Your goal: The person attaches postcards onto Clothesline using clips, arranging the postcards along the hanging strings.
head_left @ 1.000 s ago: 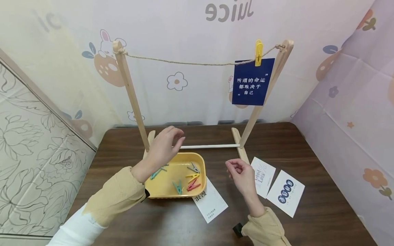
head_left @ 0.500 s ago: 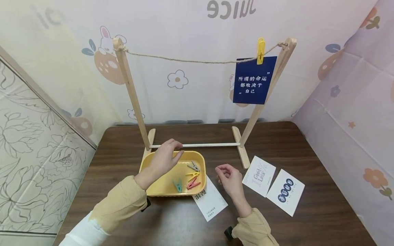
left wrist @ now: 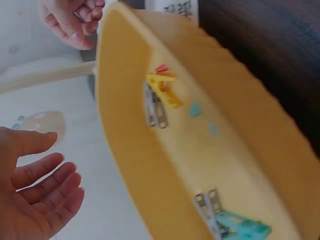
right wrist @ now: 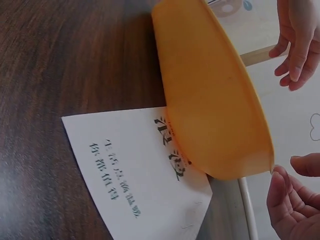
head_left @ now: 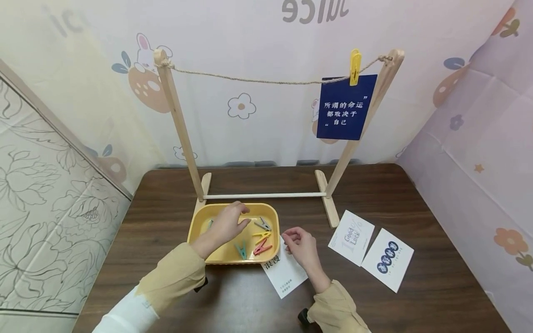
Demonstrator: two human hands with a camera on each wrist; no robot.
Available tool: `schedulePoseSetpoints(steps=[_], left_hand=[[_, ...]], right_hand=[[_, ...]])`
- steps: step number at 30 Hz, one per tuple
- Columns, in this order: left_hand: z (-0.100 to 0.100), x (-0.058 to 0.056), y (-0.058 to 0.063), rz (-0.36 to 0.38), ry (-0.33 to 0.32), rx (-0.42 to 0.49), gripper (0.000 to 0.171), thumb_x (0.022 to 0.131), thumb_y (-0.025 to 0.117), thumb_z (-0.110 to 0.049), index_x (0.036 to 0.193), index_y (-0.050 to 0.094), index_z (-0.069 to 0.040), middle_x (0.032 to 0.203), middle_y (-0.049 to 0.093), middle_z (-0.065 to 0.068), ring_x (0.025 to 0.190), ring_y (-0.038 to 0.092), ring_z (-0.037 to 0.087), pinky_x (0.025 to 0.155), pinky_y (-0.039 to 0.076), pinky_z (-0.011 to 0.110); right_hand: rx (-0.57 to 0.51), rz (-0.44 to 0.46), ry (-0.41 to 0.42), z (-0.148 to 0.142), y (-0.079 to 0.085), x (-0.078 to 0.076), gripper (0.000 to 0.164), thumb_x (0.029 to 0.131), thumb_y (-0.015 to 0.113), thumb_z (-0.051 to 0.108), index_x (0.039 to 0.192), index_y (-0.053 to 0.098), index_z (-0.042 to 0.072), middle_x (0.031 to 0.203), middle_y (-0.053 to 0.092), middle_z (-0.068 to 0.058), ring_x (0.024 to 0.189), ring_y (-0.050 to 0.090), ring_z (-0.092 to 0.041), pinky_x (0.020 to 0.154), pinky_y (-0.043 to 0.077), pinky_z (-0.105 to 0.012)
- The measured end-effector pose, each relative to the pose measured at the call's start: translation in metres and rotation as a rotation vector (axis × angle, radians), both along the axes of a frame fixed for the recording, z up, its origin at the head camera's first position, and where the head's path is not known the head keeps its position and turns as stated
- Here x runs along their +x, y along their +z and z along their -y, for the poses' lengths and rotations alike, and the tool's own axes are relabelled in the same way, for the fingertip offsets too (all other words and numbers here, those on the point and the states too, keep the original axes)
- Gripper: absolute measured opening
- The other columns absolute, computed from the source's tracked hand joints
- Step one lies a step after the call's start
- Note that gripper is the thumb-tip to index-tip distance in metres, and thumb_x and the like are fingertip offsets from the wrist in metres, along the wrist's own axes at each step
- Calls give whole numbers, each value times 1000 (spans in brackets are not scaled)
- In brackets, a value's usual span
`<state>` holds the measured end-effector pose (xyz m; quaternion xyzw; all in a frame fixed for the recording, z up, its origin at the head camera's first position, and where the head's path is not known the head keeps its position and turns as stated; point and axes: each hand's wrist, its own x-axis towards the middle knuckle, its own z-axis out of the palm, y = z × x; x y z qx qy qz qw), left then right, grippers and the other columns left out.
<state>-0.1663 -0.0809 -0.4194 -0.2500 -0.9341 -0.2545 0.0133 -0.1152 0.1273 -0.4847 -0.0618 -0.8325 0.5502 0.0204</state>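
L hand (head_left: 225, 225): fingers wide, over tray (right wrist: 215, 90)
R hand (head_left: 303, 249): fingers narrow, empty
Card (right wrist: 132, 165): nr my R, pt. under tray

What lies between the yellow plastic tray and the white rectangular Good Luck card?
Head view shows the right hand and part of another white card with large black characters.

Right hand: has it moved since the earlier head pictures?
Yes. Against the yellow tray in the head view, the right hand has moved left, closer to the tray's right end.
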Motion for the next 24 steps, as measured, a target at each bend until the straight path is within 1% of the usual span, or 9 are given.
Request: schedulePoseSetpoints(steps=[4,8,12,16,21,24], left_hand=[[-3,1,-14,27,-7,-29,23,79,66,-11,97,61,1,96,59,12,87,57,25,73,48,36],[-5,4,-28,75,5,-68,25,78,68,-14,97,61,1,94,57,11,85,56,25,71,48,36],[-8,5,-40,125,-1,-81,28,77,69,-15,96,61,4,94,57,15,87,56,29,72,48,38],[-11,6,-49,163,-13,-96,33,75,70,-18,96,61,6,94,58,16,88,56,29,76,47,38],[-15,6,-58,204,-3,-121,39,74,72,-20,98,60,7,95,58,16,88,56,29,76,47,37],[-17,7,-63,222,15,-128,41,72,73,-20,100,59,6,96,57,16,88,56,29,76,47,36]], right_hand=[[-17,34,15,3,-3,0,13,82,62,7,88,60,-4,65,59,-7,51,58,-20,47,50,-28],[-45,76,38,6,-7,0,16,82,62,9,90,59,-5,65,59,-9,54,59,-24,49,51,-32],[-64,79,60,8,-11,-1,18,83,62,9,91,58,-6,64,58,-8,53,59,-22,49,51,-35],[-68,73,61,10,-11,-2,17,83,61,7,90,57,-7,62,57,-7,50,57,-18,50,51,-37],[-68,86,52,11,-10,-2,15,82,61,6,89,57,-7,61,58,-7,48,56,-14,48,51,-35],[-82,94,51,11,-11,-2,15,83,61,6,89,57,-7,60,58,-7,47,55,-12,47,51,-35]])
